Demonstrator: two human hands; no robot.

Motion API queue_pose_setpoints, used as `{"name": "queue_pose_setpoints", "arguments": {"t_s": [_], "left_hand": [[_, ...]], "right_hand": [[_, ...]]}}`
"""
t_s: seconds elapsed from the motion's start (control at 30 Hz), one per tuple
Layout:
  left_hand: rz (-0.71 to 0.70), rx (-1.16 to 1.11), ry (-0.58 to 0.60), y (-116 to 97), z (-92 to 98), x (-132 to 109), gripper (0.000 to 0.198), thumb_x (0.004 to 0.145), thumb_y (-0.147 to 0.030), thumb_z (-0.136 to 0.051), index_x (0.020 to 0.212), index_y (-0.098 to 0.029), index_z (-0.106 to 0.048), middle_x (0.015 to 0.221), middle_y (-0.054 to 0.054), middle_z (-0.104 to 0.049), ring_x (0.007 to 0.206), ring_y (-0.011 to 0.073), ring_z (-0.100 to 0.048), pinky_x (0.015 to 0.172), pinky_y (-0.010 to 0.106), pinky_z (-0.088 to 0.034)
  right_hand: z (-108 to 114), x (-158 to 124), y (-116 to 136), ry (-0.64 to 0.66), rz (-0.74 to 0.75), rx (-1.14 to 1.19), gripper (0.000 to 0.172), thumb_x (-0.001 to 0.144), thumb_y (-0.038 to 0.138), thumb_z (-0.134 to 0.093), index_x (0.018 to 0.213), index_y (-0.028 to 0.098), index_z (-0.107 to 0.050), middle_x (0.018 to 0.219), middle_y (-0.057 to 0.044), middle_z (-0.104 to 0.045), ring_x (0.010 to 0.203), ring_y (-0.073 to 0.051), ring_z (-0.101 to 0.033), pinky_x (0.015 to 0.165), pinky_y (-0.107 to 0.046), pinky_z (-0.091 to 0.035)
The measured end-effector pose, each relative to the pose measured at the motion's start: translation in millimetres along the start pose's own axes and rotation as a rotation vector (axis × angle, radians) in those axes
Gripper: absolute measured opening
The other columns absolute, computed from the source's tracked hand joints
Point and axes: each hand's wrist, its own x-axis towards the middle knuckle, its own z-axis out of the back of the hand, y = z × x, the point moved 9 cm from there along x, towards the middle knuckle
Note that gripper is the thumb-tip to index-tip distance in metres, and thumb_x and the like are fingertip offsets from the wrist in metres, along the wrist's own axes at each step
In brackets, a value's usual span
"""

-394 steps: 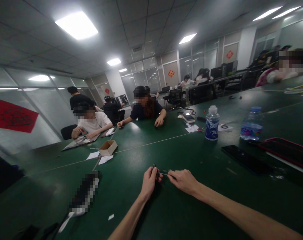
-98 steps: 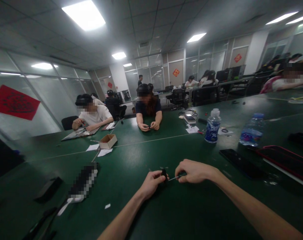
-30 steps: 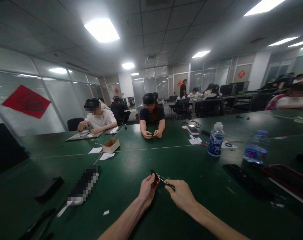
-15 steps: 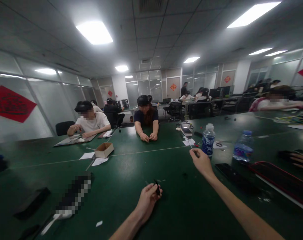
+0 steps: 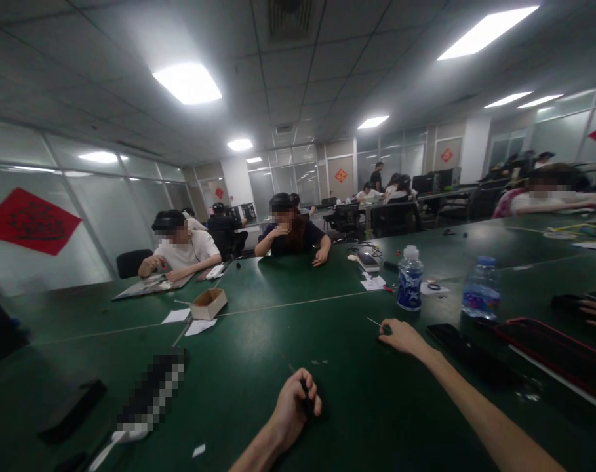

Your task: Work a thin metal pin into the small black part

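Low over the green table, my left hand has its fingers wrapped round a small black object with a thin tip pointing up and left. Farther right, my right hand pinches a thin light stick that points to the upper left. The two hands are well apart. Small pale scraps lie beyond my left hand. Behind my right hand stands a blue-labelled bottle, upright, not touched by it.
A second bottle and a black phone are on the right. An open cardboard box sits on the left beside white papers. A person in dark clothes sits opposite; another in white sits left.
My right hand has drawn back from the papers by the bottle, the stick now seen over bare table. The person opposite has parted their hands and raised one to their face.
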Motion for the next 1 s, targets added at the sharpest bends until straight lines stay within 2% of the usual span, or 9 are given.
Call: {"name": "queue_pose_setpoints", "arguments": {"t_s": [0.1,0.2,0.4,0.47,0.57,0.7,0.8,0.9,1.0], "left_hand": [[0.012,-0.03,0.011,-1.7,-2.3,-0.8,0.018,0.043,-0.015,-0.043,0.061,-0.019,-0.04,0.054,-0.004,-0.037,0.039,0.0096,-0.04,0.045,0.025,-0.029],[0.069,-0.018,0.021,-1.7,-5.4,-4.3,0.014,0.052,-0.02,-0.048,0.061,-0.02,-0.038,0.052,-0.005,-0.032,0.039,0.0075,-0.029,0.04,0.022,-0.023],[0.206,0.361,0.011,9.3,-3.1,-9.5,0.033,0.07,-0.046,-0.055,0.066,-0.023,-0.033,0.047,-0.01,-0.024,0.038,0.0058,-0.012,0.04,0.021,-0.007],[0.148,0.573,-0.024,3.6,-1.2,-6.4,0.036,0.07,-0.05,-0.058,0.066,-0.022,-0.036,0.046,-0.01,-0.026,0.039,0.0066,-0.018,0.041,0.021,-0.012],[-0.071,0.913,-0.063,-20.3,-7.5,-2.0,0.03,0.073,-0.045,-0.061,0.066,-0.019,-0.047,0.052,-0.005,-0.04,0.049,0.0094,-0.035,0.05,0.022,-0.025],[-0.221,1.15,-0.137,-43.3,-6.8,-2.0,0.03,0.075,-0.036,-0.063,0.101,-0.021,-0.061,0.058,-0.004,-0.051,0.057,0.0137,-0.044,0.058,0.023,-0.028],[-0.27,1.221,-0.105,-49.1,-3.3,-5.5,0.025,0.076,-0.034,-0.063,0.1,-0.025,-0.067,0.063,-0.001,-0.059,0.06,0.0158,-0.047,0.061,0.024,-0.029],[-0.269,1.294,-0.049,-48.8,-0.6,-13.4,0.016,0.078,-0.035,-0.061,0.085,-0.025,-0.071,0.075,0.004,-0.065,0.069,0.018,-0.052,0.066,0.024,-0.032],[-0.237,1.297,-0.008,-47.9,-0.1,-24.3,0.017,0.076,-0.037,-0.063,0.084,-0.023,-0.071,0.08,0.004,-0.066,0.071,0.0182,-0.054,0.066,0.024,-0.033]], "right_hand": [[1.8,1.7,-11.5,-0.029,-0.025,-0.009,0.02,0.079,0.033,-0.055,0.086,0.018,-0.065,0.083,-0.009,-0.066,0.074,-0.023,-0.064,0.06,-0.029,-0.043],[3.3,4.8,-24.0,-0.093,-0.037,-0.003,0.024,0.083,0.038,-0.051,0.091,0.018,-0.063,0.084,-0.012,-0.066,0.077,-0.026,-0.063,0.06,-0.031,-0.042],[-5.1,7.3,-21.0,-0.072,0.06,-0.008,0.025,0.084,0.034,-0.052,0.1,0.019,-0.063,0.095,-0.011,-0.066,0.085,-0.025,-0.063,0.068,-0.032,-0.043],[-7.6,0.2,-5.9,-0.045,0.096,0.013,0.027,0.085,0.033,-0.05,0.102,0.017,-0.064,0.096,-0.011,-0.065,0.086,-0.023,-0.062,0.069,-0.03,-0.043],[-17.3,-21.2,35.6,0.02,0.183,0.138,0.031,0.087,0.035,-0.048,0.102,0.014,-0.065,0.095,-0.01,-0.065,0.084,-0.02,-0.061,0.068,-0.026,-0.044],[-49.9,-61.5,109.2,0.181,0.362,0.285,0.029,0.08,0.038,-0.057,0.087,0.013,-0.068,0.086,-0.006,-0.063,0.076,-0.016,-0.057,0.063,-0.022,-0.041],[-87.8,-90.7,147.1,0.456,0.394,0.476,0.023,0.079,0.033,-0.056,0.077,0.012,-0.067,0.061,0.003,-0.051,0.051,-0.008,-0.044,0.048,-0.018,-0.033],[-104.5,-109.3,165.1,0.559,0.409,0.62,0.02,0.077,0.027,-0.053,0.067,0.012,-0.063,0.052,0.006,-0.042,0.045,-0.006,-0.035,0.045,-0.018,-0.027],[-108.7,-119.8,170.7,0.521,0.446,0.654,0.017,0.073,0.026,-0.056,0.064,0.013,-0.063,0.054,0.006,-0.044,0.05,-0.007,-0.039,0.05,-0.018,-0.029]]}}
